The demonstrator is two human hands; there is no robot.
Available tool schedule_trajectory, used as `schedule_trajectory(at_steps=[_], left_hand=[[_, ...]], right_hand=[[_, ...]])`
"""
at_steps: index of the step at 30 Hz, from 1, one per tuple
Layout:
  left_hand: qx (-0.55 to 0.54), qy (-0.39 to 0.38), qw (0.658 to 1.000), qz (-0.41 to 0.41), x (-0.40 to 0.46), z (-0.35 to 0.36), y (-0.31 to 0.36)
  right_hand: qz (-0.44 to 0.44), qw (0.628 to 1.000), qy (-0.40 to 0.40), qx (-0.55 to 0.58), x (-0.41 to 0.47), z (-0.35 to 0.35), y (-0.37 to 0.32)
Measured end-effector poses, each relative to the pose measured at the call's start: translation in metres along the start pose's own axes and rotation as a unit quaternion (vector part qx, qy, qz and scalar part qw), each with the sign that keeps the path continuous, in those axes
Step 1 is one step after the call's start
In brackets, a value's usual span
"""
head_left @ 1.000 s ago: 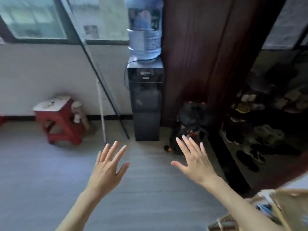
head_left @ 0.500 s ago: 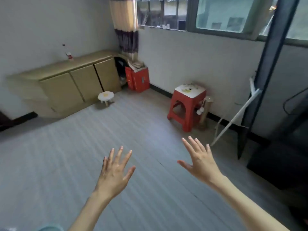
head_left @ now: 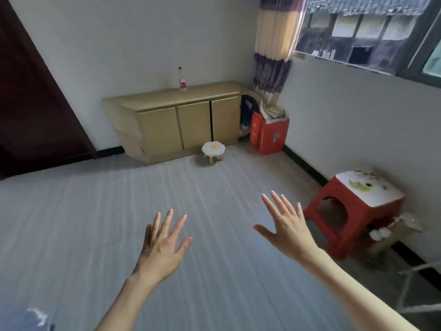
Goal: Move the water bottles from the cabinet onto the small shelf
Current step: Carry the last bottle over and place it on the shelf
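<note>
Nearest, the left hand (head_left: pixel 162 249) and right hand (head_left: pixel 286 231) hover over bare floor, fingers spread, holding nothing. Far ahead, against the back wall, stands the cabinet (head_left: pixel 181 120); 1 bottle (head_left: pixel 182 78) stands upright near its top's rear edge, cap up, long axis vertical, about equally far from both hands.

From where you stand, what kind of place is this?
Probably a sparsely furnished room in a home: a low wooden cabinet with one bottle on top, a striped curtain by the window, and a red plastic stool.
</note>
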State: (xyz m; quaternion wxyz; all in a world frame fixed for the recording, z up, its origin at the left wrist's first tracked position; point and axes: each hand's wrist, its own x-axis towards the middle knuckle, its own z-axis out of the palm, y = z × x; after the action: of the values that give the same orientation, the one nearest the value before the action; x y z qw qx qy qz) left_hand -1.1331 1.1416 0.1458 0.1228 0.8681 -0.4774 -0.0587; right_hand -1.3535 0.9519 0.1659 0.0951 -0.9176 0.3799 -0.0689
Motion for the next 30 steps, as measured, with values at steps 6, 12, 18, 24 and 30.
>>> schedule_trajectory(at_steps=[6,12,18,24,30], left_hand=[[-0.018,0.017,0.998,-0.059,0.101,-0.004,-0.028],[-0.029,-0.003,0.995,-0.093,0.209,0.020,-0.070],[-0.045,-0.030,0.995,-0.088,0.360,0.015,-0.130],[-0.044,-0.012,0.996,-0.078,0.521,-0.026,-0.181],[-0.051,-0.041,0.995,-0.077,0.638,-0.015,-0.213]], right_hand=[[-0.049,0.998,-0.031,0.007,0.136,0.014,-0.010],[-0.081,0.995,-0.066,0.003,0.267,0.053,-0.026],[-0.067,0.996,-0.065,-0.003,0.433,0.076,-0.049],[-0.063,0.997,-0.042,0.009,0.580,0.075,-0.073],[-0.048,0.997,-0.056,0.005,0.704,0.096,-0.069]])
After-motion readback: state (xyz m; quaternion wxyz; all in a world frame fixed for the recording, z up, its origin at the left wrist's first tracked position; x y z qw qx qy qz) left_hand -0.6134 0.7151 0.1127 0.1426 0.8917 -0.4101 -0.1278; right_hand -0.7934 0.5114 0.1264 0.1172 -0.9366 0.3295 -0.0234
